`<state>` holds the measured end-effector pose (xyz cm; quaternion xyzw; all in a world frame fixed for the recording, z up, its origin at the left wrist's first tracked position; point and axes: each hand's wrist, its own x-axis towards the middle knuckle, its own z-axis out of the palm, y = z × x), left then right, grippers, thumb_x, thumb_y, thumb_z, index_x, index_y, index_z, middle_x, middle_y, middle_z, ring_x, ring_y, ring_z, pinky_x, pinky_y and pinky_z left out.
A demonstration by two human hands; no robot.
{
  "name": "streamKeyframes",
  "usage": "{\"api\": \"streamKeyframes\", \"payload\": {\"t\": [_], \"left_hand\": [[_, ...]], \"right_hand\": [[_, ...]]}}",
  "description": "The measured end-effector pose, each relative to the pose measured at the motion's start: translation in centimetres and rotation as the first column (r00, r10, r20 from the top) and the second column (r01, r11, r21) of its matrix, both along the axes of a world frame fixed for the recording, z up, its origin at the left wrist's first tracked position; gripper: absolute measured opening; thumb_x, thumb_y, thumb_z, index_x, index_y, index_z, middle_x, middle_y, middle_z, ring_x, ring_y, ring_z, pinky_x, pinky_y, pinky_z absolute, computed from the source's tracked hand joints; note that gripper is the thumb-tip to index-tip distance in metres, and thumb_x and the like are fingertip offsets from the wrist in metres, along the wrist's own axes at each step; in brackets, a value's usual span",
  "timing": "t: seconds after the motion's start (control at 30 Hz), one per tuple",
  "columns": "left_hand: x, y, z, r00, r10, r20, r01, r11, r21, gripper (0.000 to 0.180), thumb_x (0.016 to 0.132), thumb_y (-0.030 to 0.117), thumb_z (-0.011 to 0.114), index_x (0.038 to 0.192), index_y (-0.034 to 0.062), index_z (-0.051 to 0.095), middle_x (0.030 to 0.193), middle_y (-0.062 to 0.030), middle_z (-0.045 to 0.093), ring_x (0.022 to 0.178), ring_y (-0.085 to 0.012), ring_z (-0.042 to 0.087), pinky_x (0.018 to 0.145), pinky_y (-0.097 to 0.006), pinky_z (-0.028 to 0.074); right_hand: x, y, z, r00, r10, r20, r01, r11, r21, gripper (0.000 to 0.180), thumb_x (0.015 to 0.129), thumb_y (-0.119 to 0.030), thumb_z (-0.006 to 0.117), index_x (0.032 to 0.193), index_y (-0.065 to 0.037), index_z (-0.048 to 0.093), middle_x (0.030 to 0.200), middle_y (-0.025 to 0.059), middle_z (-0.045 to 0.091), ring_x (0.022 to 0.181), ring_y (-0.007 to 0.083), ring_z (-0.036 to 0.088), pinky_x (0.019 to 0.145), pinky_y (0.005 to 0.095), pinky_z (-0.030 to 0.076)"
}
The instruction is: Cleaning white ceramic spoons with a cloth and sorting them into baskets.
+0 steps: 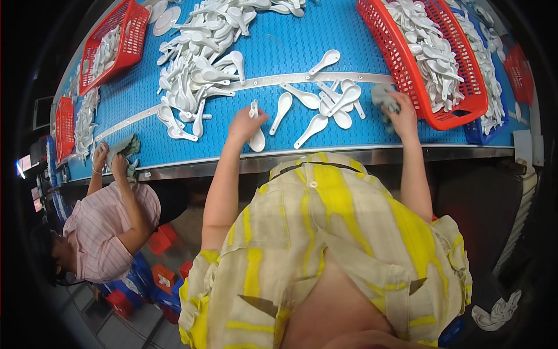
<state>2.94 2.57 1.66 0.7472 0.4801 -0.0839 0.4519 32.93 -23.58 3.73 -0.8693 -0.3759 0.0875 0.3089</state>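
Note:
My left hand [245,123] is closed on a white ceramic spoon [257,141] close to the near edge of the blue table. Its bowl points toward me, and my fingers cover part of the handle. A crumpled grey-green cloth [382,96] is gripped in my right hand [402,115], beside the large red basket. Between my hands lie several loose white spoons [343,99], some overlapping. Beyond my left hand spreads a big heap of the same spoons [200,75].
A red basket [415,87] full of spoons stands at the right, with a blue basket [488,131] behind it. Another red basket [125,46] is at the far left. A co-worker [116,227] at the left holds a cloth [123,150]. A metal strip [267,80] crosses the blue surface.

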Motion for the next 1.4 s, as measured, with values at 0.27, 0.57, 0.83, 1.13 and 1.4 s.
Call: {"api": "streamKeyframes", "payload": {"t": [0.27,0.57,0.83,1.13,1.4], "left_hand": [[7.9,1.6,-5.0,0.997,0.006,0.076,-0.017,0.989,0.147,0.045,0.07,0.041,0.067,0.089,0.0003,0.061,0.075,-0.012,0.062,0.067,-0.0199,0.059,0.059,-0.032,0.045],[4.8,1.7,-1.1,0.597,0.645,0.476,-0.388,0.752,-0.533,0.028,0.075,0.024,0.066,0.09,0.0026,0.058,0.066,-0.0038,0.056,0.06,-0.0145,0.057,0.044,-0.026,0.043],[-2.7,2.6,-2.7,0.271,0.926,0.262,-0.073,0.291,-0.954,0.02,0.085,0.023,0.055,0.089,0.0034,0.055,0.087,-0.0141,0.058,0.082,-0.0287,0.058,0.071,-0.042,0.053],[0.2,2.7,-2.8,0.663,0.661,0.351,-0.384,0.704,-0.598,0.02,0.078,0.022,0.064,0.081,0.0041,0.055,0.076,-0.0073,0.06,0.066,-0.0168,0.058,0.054,-0.028,0.047],[4.6,-1.2,-3.6,0.993,-0.082,-0.086,0.102,0.957,0.27,0.058,0.062,0.038,0.071,0.104,0.002,0.056,0.092,-0.0146,0.062,0.08,-0.0296,0.061,0.067,-0.036,0.048]], "right_hand": [[-3.2,7.2,-2.0,0.812,0.5,0.301,-0.451,0.865,-0.22,0.04,0.065,-0.013,0.068,0.104,-0.017,0.058,0.117,0.0072,0.05,0.115,0.0268,0.042,0.095,0.0384,0.034],[-1.1,5.3,-3.2,0.971,-0.047,-0.233,0.099,0.971,0.217,0.021,0.069,-0.017,0.069,0.084,-0.005,0.059,0.074,0.0055,0.053,0.069,0.0182,0.053,0.063,0.0279,0.043],[-0.1,7.7,-6.5,0.998,0.055,-0.009,-0.055,0.988,-0.146,0.039,0.065,-0.034,0.07,0.089,-0.006,0.06,0.084,0.0088,0.055,0.079,0.0234,0.055,0.069,0.0325,0.044],[-0.8,7.8,-5.2,0.985,0.067,-0.161,-0.118,0.936,-0.33,0.049,0.065,-0.026,0.07,0.107,-0.008,0.054,0.109,0.0117,0.054,0.099,0.0261,0.053,0.081,0.0342,0.044],[-1.3,7.9,-4.4,0.991,-0.003,-0.137,-0.006,0.998,-0.067,0.039,0.065,-0.02,0.068,0.099,-0.005,0.056,0.105,0.0114,0.055,0.098,0.0276,0.053,0.077,0.0362,0.045]]}}
